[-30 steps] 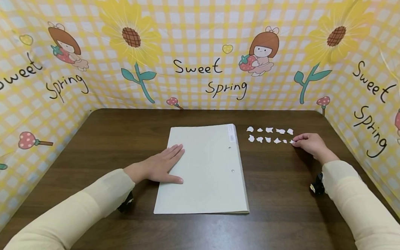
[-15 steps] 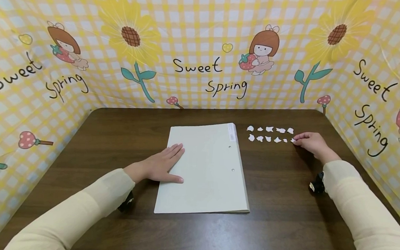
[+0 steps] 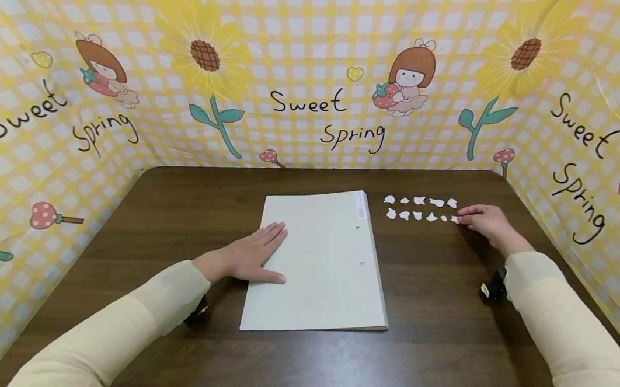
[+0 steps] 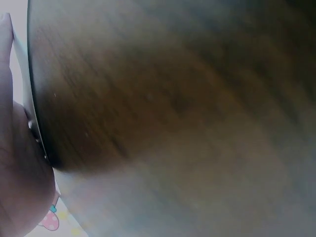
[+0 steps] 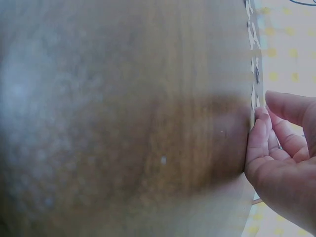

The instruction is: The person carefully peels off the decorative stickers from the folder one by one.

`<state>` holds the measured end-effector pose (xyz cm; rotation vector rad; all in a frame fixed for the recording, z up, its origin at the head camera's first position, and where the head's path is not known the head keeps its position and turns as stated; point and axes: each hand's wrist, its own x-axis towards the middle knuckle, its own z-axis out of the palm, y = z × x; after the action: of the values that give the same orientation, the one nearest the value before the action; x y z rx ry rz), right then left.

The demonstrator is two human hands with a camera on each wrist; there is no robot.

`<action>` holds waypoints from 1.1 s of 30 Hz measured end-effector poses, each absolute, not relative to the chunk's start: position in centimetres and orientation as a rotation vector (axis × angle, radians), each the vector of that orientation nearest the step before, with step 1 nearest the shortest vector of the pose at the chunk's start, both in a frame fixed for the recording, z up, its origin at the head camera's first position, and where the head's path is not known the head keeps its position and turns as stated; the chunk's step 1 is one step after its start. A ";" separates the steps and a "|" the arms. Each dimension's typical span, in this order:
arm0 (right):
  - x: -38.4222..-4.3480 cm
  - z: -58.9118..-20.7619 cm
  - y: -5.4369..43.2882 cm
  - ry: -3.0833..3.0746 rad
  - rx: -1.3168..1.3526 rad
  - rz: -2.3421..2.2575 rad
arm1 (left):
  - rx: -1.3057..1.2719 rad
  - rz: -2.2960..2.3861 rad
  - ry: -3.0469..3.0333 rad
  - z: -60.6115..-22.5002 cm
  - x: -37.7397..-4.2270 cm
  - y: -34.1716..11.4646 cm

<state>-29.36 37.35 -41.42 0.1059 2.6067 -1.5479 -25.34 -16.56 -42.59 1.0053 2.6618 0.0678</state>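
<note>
In the head view, my left hand lies flat with spread fingers on the left edge of a pale folder, which has two punched holes and a label along its right side. My right hand is at the far right, its thumb and fingertips pinching a small torn scrap of white paper at the right end of the nearer row. The fingertips partly cover this scrap. In the right wrist view, the right hand's fingers are curled close to the tabletop, with the thumb near the index finger.
Several other white paper scraps lie in two rows right of the folder. The brown wooden table ends at a yellow checked cloth behind and at both sides. A small black wrist camera sits under the right sleeve.
The head view has shifted a little. My left hand stays put on the folder, and my right fingertips remain at the end scrap, with slightly more of it showing now.
</note>
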 end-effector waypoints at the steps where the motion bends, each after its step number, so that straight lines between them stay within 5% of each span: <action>1: -29.3 -41.4 37.3 2.597 0.113 -1.556 | 1.004 0.069 2.661 -42.6 -25.3 -16.5; 23: -28.5 -38.6 34.3 2.517 0.047 -1.644 | 0.998 0.193 2.669 -41.8 -25.6 -17.6; 33: -27.4 -37.7 31.3 2.746 -0.212 -1.418 | 1.069 0.233 2.744 -40.1 -26.4 -17.4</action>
<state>-27.41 31.26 -37.68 -0.2118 2.7459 -1.4184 -26.38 -17.43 -40.10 1.0687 2.7436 0.2327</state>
